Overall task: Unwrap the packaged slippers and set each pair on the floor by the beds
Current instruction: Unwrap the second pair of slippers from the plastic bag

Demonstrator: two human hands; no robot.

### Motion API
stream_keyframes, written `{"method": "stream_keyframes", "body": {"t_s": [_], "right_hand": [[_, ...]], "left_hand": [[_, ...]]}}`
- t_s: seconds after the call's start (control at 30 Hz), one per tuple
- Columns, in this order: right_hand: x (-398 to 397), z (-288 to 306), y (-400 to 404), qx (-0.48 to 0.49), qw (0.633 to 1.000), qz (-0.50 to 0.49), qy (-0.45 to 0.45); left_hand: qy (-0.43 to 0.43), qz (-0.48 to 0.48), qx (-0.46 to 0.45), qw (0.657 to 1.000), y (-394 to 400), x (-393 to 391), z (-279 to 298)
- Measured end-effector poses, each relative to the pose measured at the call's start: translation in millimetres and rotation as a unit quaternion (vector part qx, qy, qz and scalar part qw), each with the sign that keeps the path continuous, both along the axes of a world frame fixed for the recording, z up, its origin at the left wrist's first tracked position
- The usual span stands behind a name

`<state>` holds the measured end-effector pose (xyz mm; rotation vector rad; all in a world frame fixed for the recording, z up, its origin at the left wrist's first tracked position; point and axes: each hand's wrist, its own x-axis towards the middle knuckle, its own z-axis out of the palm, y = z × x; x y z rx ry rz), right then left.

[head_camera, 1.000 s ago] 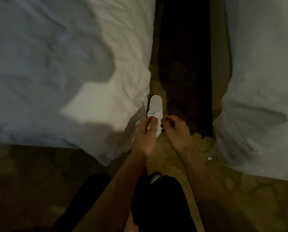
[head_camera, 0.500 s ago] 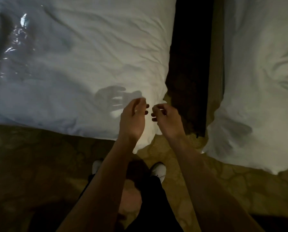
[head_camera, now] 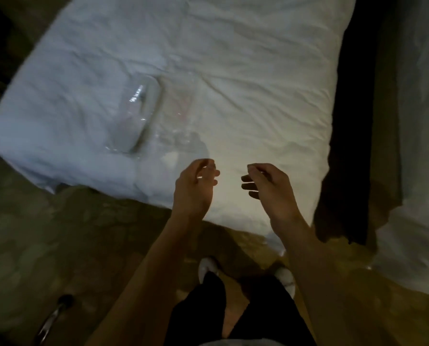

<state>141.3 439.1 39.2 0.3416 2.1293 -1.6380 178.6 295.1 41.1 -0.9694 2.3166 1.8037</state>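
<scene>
Hovering over white bed (head_camera: 233, 71): left hand (head_camera: 193, 188), right hand (head_camera: 271, 188) loosely curled, empty; wrapped slippers (head_camera: 138, 116), blurry, on cover

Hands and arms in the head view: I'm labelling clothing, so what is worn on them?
Nothing shows on either: the left hand and the right hand are bare, with no gloves. Both forearms are bare as far as the picture shows, with no sleeve, watch or band. The dim light would hide any ring.

Empty hands (head_camera: 231, 186) hover near packaged slippers (head_camera: 140, 116).
</scene>
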Motion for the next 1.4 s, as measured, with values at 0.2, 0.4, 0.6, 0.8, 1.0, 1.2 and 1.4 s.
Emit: {"method": "stream_keyframes", "body": {"t_s": [0.2,0.4,0.6,0.8,1.0,1.2,1.4], "right_hand": [[-6,35,-88,-0.028,0.997,0.061,0.028],[-31,48,-157,-0.054,0.993,0.103,0.035],[-55,36,-237,-0.106,0.989,0.101,-0.006],[-80,10,-307,-0.106,0.988,0.098,-0.061],[-102,-13,-349,-0.074,0.99,0.081,-0.091],[-109,-55,-370,-0.038,0.99,0.041,-0.131],[-109,-97,-396,0.03,0.986,0.022,-0.164]], "left_hand": [[0.049,0.076,0.003,0.996,-75,12,41],[0.078,0.125,-0.013,0.989,-141,6,57],[0.05,0.095,-0.083,0.991,-209,-13,39],[0.0,0.061,-0.127,0.99,-274,-47,15],[-0.047,0.033,-0.144,0.988,-316,-79,-8],[-0.119,-0.008,-0.121,0.986,-341,-100,-46],[-0.186,-0.043,-0.097,0.977,-356,-121,-96]]}}
